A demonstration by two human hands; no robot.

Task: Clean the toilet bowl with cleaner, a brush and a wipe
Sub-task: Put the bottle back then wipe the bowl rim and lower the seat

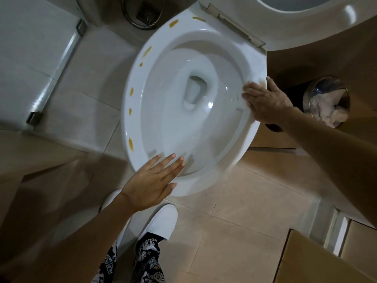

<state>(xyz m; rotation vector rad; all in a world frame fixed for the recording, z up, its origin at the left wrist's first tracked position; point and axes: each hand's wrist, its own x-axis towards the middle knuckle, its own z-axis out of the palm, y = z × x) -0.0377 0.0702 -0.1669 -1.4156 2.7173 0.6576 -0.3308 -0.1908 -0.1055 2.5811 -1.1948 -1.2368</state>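
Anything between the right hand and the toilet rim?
Yes: in the head view a white wipe lies under the right hand's flat fingers, pressed on the toilet rim.

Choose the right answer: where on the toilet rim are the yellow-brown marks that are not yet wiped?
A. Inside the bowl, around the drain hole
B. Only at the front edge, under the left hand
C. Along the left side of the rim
C: the yellow-brown marks lie in a row along the left side of the toilet rim, up toward the hinge.
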